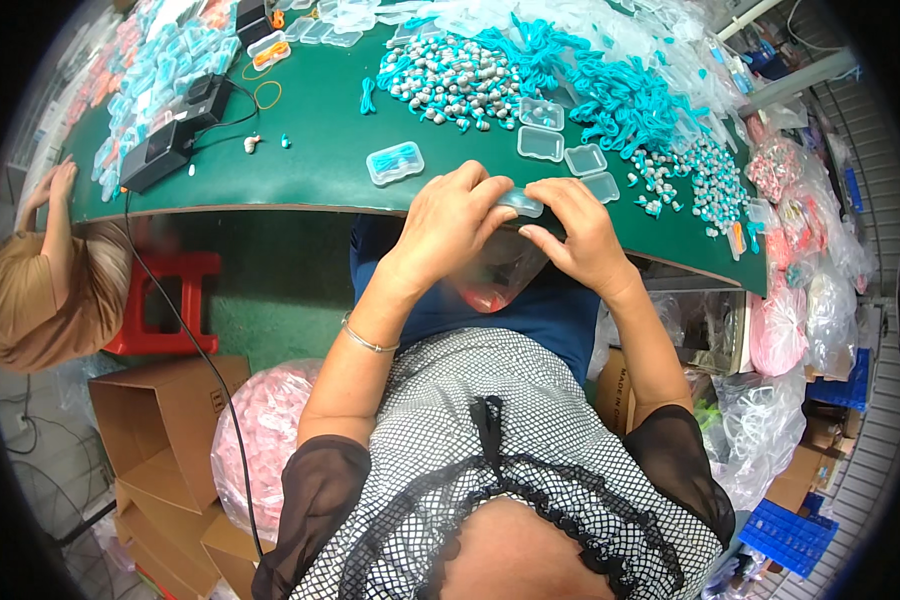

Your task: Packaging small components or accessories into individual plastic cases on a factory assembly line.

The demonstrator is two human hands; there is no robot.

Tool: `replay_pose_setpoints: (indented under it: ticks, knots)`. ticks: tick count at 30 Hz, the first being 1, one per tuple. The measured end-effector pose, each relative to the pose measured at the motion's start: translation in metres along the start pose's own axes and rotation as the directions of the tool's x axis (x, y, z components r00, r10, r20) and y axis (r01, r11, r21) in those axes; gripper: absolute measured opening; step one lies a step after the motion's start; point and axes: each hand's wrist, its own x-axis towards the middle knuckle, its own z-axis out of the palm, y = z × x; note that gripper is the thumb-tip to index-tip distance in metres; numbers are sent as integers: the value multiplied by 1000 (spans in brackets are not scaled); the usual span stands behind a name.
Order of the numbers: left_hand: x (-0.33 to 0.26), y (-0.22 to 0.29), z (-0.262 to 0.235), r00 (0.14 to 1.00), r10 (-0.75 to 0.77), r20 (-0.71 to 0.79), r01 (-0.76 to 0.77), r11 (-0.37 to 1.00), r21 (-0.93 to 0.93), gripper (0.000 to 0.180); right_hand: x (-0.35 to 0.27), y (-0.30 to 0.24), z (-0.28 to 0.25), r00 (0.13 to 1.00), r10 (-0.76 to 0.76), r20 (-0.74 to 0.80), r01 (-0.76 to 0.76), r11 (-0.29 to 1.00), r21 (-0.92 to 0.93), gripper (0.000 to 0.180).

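At the front edge of the green table [270,180], a small clear plastic case [522,203] is pinched between my two hands. My left hand [448,222] grips its left end and my right hand [585,235] its right end, fingers bent around it. The fingers partly cover the case, so its contents are unclear. Just left of my hands lies a closed clear case [395,162] with teal cord inside. Several clear cases [540,143] sit beyond my right hand, some seemingly open. Below my hands hangs a clear bag [500,275] with something red in it.
Small grey-and-teal pieces [460,75] and teal cords [620,95] are heaped at the back; more pieces [705,180] lie right. Black boxes [160,155] with a cable stand left, near another person's hands [50,190]. A red stool [170,300] and cardboard box [170,420] are below.
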Motion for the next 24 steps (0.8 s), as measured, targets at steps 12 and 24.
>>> replay_pose_setpoints:
  ticks: [12,24]
  knots:
    - [-13,-7,-32,988,156,-4,-146,935,324,28,17,5,9,998,-42,-48,36,990,-135,27]
    - [-14,-10,-41,989,81,-125,-12,878,478,26,-2,1,11,992,54,-111,-99,886,-454,10]
